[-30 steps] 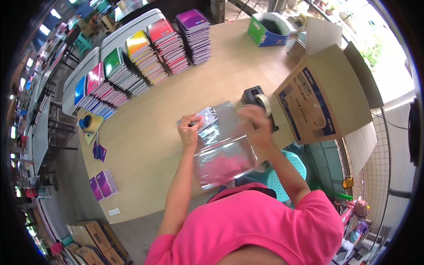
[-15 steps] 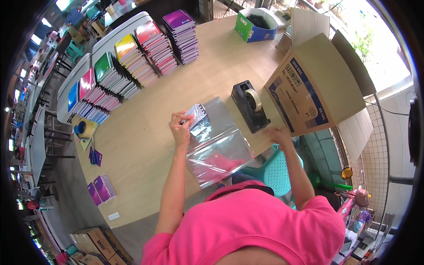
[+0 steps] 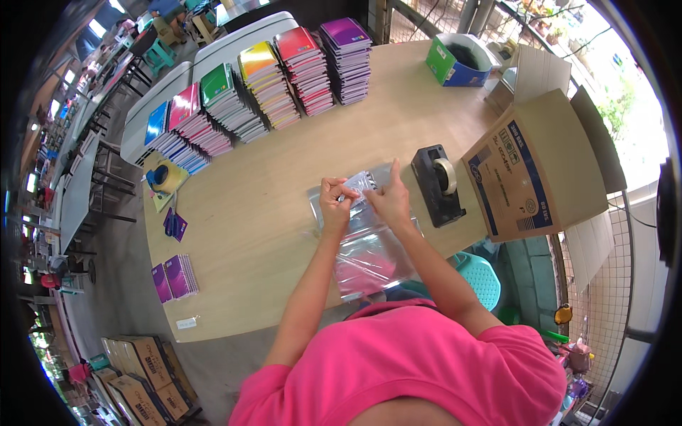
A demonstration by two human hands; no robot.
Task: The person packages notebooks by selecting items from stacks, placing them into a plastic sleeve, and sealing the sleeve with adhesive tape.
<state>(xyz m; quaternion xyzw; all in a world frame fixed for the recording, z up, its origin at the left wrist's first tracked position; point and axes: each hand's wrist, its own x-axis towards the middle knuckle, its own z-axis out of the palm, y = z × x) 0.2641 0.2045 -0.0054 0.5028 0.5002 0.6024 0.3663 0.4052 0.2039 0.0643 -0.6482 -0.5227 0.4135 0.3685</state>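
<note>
A small spiral notebook point(image 3: 361, 182) in shiny clear wrap lies over the near middle of the table, its coil at the upper right. My left hand point(image 3: 336, 204) is closed in a pinch at the notebook's left edge. My right hand point(image 3: 390, 201) meets its right side, one finger stretched up and the others curled in; what they pinch is too small to make out. Beneath both hands spreads a stack of clear plastic sheets point(image 3: 366, 252), reaching over the table's near edge. A black tape dispenser point(image 3: 435, 188) with a roll of tape stands right of my right hand.
Stacks of coloured spiral notebooks point(image 3: 261, 85) line the far edge. An open cardboard carton point(image 3: 526, 170) stands at right, a green-blue box point(image 3: 458, 62) behind it. At left lie a tape roll point(image 3: 167, 176), scissors point(image 3: 170, 224) and small purple notebooks point(image 3: 175, 277). A turquoise stool point(image 3: 477, 280) is below.
My right hand has come from beside the tape dispenser's near end to the notebook's right side. My left hand still holds the notebook. The whole view has shifted.
</note>
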